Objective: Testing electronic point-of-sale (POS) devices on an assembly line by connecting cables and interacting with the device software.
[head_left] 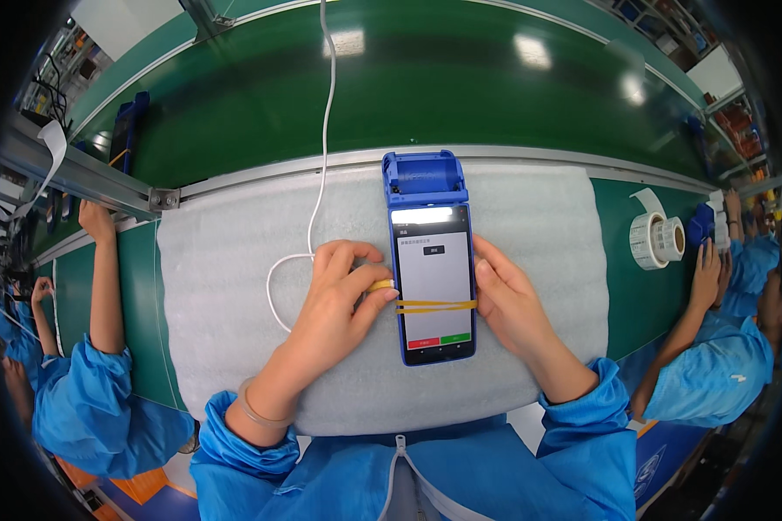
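A blue handheld payment terminal (434, 273) lies face up on a padded white foam sheet (226, 260), its screen lit with a red and a green button at the bottom. Its printer compartment (424, 175) at the far end appears open. A yellow rubber band (436, 306) is stretched around its body. My left hand (343, 286) pinches a small yellow plug (381, 285) against the terminal's left edge. From the far side a white cable (325, 130) runs down and loops beneath that hand. My right hand (513, 300) grips the terminal's right side, thumb along the edge.
Beyond a metal rail lies a green conveyor surface (495, 95). Rolls of white labels (656, 239) stand at the right. Co-workers in blue sit on both sides, one arm (104, 269) at left, another hand (705, 273) near a blue device (700, 227). Another terminal (126, 130) is at far left.
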`<state>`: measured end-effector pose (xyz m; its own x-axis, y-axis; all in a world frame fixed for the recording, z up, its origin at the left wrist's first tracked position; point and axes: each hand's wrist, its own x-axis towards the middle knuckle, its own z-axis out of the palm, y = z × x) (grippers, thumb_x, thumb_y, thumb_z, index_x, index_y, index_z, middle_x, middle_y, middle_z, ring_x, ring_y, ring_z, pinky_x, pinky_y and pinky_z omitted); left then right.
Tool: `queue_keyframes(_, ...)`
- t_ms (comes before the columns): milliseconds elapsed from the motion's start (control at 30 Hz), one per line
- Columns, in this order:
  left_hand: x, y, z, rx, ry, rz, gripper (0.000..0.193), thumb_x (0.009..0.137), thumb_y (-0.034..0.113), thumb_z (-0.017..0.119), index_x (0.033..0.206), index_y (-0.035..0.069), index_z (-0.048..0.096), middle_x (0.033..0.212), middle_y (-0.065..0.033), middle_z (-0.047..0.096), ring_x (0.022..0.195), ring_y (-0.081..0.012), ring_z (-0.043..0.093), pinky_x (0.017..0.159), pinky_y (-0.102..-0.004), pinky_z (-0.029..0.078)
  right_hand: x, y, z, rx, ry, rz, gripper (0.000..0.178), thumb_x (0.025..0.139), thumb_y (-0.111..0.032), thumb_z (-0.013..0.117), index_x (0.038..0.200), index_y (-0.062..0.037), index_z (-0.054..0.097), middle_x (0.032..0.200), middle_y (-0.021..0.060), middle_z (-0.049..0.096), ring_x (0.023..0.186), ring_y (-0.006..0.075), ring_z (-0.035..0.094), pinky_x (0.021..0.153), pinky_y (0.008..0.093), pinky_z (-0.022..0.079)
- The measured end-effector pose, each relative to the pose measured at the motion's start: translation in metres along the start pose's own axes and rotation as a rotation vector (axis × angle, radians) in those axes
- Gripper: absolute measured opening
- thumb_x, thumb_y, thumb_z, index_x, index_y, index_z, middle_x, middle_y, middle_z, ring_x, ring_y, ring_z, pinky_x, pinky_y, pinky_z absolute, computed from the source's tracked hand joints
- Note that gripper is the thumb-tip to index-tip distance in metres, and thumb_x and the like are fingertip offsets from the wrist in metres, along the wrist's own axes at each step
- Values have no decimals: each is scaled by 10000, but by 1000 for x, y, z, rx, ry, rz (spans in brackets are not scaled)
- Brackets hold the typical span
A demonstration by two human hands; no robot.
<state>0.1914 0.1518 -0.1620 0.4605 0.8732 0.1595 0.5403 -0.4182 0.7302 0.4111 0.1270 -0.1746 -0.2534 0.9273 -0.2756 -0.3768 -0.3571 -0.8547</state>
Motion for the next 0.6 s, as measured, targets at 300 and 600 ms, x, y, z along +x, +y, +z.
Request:
queue_keyframes(300,-3,-6,-3,-52,-100,-43,125,853,93,545,948,19,583,778,-68,491,767,-209,419,750,-305,362,6,-2,5,142,9,69,436,970,-150,328,1359,30,251,1251,156,465,1143,205,486,941,331,422)
queue_keyframes(600,2,-3,-3,-156,-139,-62,110,848,62,552,927,3,600,752,-58,482,704,-144,474,653,-258,380,-13,-17,-10,210,31,32,423,956,-147,374,1336,25,299,1227,130,495,1126,192,493,938,343,418)
